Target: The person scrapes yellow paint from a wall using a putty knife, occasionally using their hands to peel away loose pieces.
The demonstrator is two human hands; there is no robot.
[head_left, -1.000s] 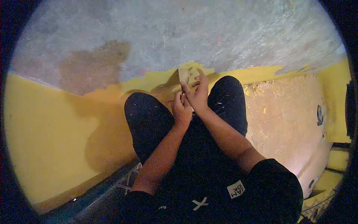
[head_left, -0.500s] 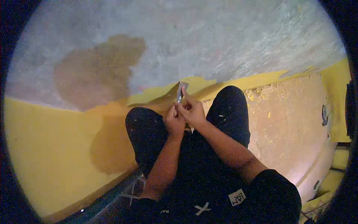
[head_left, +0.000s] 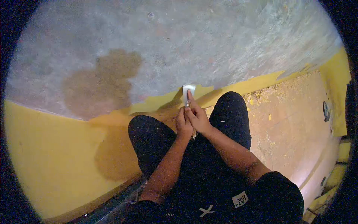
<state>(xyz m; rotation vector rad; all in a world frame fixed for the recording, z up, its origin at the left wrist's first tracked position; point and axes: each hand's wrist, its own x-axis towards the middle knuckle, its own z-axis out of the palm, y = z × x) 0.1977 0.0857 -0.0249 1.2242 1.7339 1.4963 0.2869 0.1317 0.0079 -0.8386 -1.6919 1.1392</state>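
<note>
A flat metal scraper (head_left: 188, 88) stands at the centre, its bright blade at the lower edge of the grey, bare part of the wall (head_left: 179, 48), where a strip of yellow paint (head_left: 160, 100) begins. My left hand (head_left: 183, 125) is closed round the scraper's handle, which is mostly hidden by the fingers. Beside it, my right hand (head_left: 198, 118) also grips the tool, with one finger stretched along the blade. Both hands touch each other between my knees.
Yellow wall paint (head_left: 56, 156) covers the left. A tan surface with yellow flakes (head_left: 283, 123) lies at the right. My dark-clothed knees (head_left: 149, 136) flank the hands. A dark edge with a clear, shiny item (head_left: 138, 190) is at the lower left.
The scraper has turned, and its blade now shines brightly. Both hands have shifted slightly right and down in the view, still holding it.
</note>
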